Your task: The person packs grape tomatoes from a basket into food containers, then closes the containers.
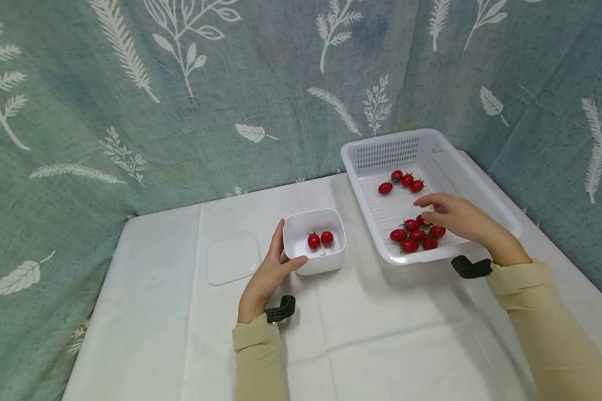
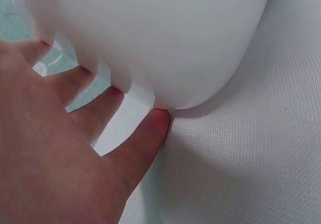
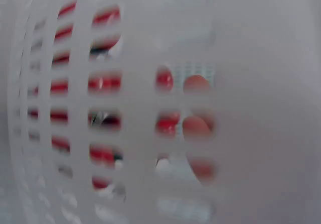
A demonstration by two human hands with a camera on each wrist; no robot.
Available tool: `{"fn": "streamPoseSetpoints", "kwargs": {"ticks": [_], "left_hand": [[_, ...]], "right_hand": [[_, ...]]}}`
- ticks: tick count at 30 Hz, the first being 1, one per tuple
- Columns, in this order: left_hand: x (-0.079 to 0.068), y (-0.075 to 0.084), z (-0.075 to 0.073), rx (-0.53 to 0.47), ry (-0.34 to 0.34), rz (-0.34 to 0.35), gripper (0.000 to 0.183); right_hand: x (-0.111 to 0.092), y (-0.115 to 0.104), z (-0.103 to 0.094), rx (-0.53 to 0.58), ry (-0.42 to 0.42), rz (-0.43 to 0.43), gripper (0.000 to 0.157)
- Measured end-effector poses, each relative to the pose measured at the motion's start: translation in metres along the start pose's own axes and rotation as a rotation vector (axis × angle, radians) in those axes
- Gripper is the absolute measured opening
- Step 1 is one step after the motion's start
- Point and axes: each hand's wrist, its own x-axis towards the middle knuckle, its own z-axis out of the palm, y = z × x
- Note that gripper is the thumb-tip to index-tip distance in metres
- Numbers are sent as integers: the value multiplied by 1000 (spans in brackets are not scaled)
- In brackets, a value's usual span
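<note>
Cherry tomatoes (image 1: 417, 235) are divided between two vessels; at far left, a flat lid (image 1: 233, 259) is laid on the tabletop (image 1: 150, 306); beside it, the white container (image 1: 318, 266), two tomatoes inside, is held by the left hand (image 1: 268, 273), thumb and fingers bent round its near left corner; that grip is best kept light, so that nothing is tipped; at right, the rest are spread in the basket (image 1: 386, 211), mostly in two clusters; above the nearer one the right hand (image 1: 456, 217) is poised, fingers parted; whether any fruit is touched cannot be told; each should be pinched singly and gently, unsquashed.
</note>
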Motion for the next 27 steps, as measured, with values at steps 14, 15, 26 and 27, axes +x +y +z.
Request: {"fn": "streamPoseSetpoints", "kwargs": {"ticks": [14,15,26,27], "left_hand": [[-13,20,1,31,-14,-5,91],[-14,21,1,29,-15,-4,91],[-11,18,5,14,-26,8,90],[-11,18,5,10,-26,10,90]], "right_hand": [[-3,-2,-25,-33,-266,44,47],[-3,-4,-29,-39,-278,38,46],[31,12,-44,-43,-432,115,46],[34,15,-45,-41,-435,128,47]]}}
